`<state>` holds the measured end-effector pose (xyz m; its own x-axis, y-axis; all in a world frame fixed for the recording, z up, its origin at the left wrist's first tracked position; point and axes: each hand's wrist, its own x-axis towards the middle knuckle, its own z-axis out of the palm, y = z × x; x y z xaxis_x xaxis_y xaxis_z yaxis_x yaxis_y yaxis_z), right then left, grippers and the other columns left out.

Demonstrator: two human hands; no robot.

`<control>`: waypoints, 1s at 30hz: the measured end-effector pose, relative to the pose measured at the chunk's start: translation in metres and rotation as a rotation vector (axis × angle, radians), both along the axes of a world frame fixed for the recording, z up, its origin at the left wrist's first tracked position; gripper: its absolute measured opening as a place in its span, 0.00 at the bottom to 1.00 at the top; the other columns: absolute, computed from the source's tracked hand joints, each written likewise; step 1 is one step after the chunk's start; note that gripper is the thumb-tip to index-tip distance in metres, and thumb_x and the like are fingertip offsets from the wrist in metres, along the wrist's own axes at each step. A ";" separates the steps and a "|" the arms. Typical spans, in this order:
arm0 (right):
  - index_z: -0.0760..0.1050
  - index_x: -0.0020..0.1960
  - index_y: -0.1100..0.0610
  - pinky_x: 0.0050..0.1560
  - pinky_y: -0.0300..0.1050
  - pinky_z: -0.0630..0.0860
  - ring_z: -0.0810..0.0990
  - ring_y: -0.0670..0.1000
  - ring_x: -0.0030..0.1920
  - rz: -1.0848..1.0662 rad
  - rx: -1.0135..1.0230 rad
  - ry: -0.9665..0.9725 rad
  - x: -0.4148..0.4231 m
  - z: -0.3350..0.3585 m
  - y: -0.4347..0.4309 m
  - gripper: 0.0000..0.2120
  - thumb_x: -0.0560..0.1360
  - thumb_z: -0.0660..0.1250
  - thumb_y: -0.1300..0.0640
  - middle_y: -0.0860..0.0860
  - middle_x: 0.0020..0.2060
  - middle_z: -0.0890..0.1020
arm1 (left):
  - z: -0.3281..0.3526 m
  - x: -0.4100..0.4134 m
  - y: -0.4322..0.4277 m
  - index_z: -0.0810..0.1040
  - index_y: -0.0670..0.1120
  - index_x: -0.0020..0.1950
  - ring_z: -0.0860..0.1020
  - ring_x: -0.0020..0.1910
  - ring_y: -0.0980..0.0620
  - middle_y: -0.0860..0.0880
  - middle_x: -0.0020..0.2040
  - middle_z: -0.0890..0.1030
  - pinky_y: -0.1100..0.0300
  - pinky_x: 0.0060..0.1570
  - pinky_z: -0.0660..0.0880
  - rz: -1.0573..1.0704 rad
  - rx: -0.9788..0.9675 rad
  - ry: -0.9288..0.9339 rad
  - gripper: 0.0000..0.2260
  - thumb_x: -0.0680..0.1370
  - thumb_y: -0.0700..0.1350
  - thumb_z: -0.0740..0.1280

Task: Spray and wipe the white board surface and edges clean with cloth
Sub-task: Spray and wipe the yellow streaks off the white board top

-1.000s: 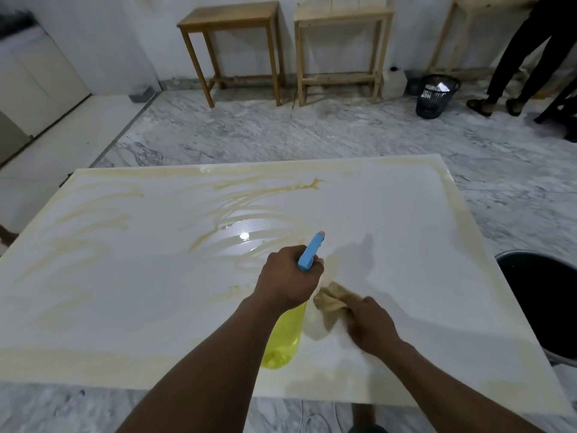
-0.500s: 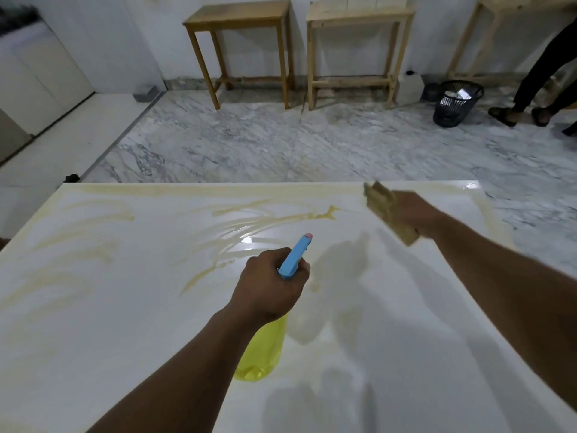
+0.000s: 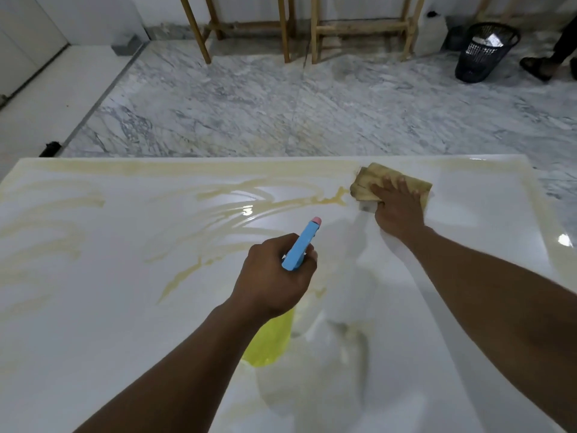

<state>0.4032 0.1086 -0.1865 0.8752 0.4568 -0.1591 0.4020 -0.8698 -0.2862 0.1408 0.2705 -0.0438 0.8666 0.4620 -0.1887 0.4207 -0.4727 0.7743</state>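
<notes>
left hand fist-tight round the spray bottle, right hand beyond it, fingers flat on the tan cloth atop the white board

White board, streaked yellow, cloth on it

your board glossy white with pale yellow swirl streaks, your cloth mustard tan, your spray bottle yellow body blue head pink tip, floor white marble grey veins, basket black mesh, stool legs light brown
</notes>
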 end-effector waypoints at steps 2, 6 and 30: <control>0.67 0.73 0.47 0.71 0.66 0.55 0.56 0.60 0.77 0.002 -0.035 -0.020 -0.038 0.000 -0.005 0.26 0.75 0.58 0.57 0.52 0.77 0.63 | 0.003 -0.012 0.002 0.81 0.50 0.44 0.83 0.35 0.39 0.45 0.39 0.84 0.39 0.43 0.83 -0.003 0.000 0.002 0.10 0.78 0.54 0.68; 0.72 0.70 0.48 0.67 0.68 0.61 0.64 0.63 0.75 0.002 -0.025 -0.016 -0.143 -0.001 -0.019 0.30 0.69 0.57 0.57 0.54 0.74 0.69 | 0.017 -0.045 0.004 0.81 0.48 0.44 0.84 0.36 0.39 0.44 0.39 0.84 0.39 0.45 0.83 -0.015 0.036 0.002 0.10 0.80 0.53 0.69; 0.78 0.50 0.68 0.38 0.49 0.83 0.85 0.57 0.39 -0.586 0.899 1.123 -0.343 0.144 -0.056 0.08 0.74 0.63 0.67 0.63 0.43 0.85 | 0.072 -0.230 0.024 0.79 0.41 0.47 0.85 0.35 0.38 0.38 0.39 0.84 0.41 0.46 0.84 -0.115 0.021 -0.041 0.13 0.81 0.50 0.68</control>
<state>0.0606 0.0528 -0.0424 0.5825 0.4066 -0.7038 -0.6919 -0.2063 -0.6919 -0.0889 0.2950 0.0281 0.9210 0.3624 -0.1427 0.3304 -0.5328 0.7791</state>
